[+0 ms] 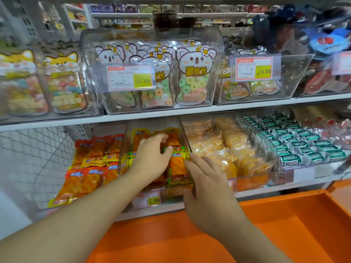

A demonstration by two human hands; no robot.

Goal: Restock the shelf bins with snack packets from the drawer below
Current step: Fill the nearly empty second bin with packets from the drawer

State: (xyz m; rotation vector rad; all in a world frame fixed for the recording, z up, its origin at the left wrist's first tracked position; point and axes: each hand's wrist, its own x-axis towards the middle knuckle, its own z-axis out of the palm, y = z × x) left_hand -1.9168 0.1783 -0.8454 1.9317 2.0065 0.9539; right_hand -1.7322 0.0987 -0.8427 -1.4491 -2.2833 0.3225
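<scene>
A clear shelf bin (152,203) on the lower shelf holds several orange snack packets (177,167) with green ends. My left hand (152,158) reaches into this bin, fingers spread over the packets and thumb touching a green-edged one. Whether it grips a packet cannot be told. My right hand (204,179) lies at the bin's right front corner, fingers straight and pointing into the bin. The orange drawer (284,224) stands pulled out below the shelf, and its visible part shows no packets.
Left of the bin lie loose red and orange packets (89,166) beside a wire mesh panel (32,158). To the right are a bin of yellow packets (228,149) and green-wrapped packets (303,145). Upper-shelf bins (152,73) hold candy bags.
</scene>
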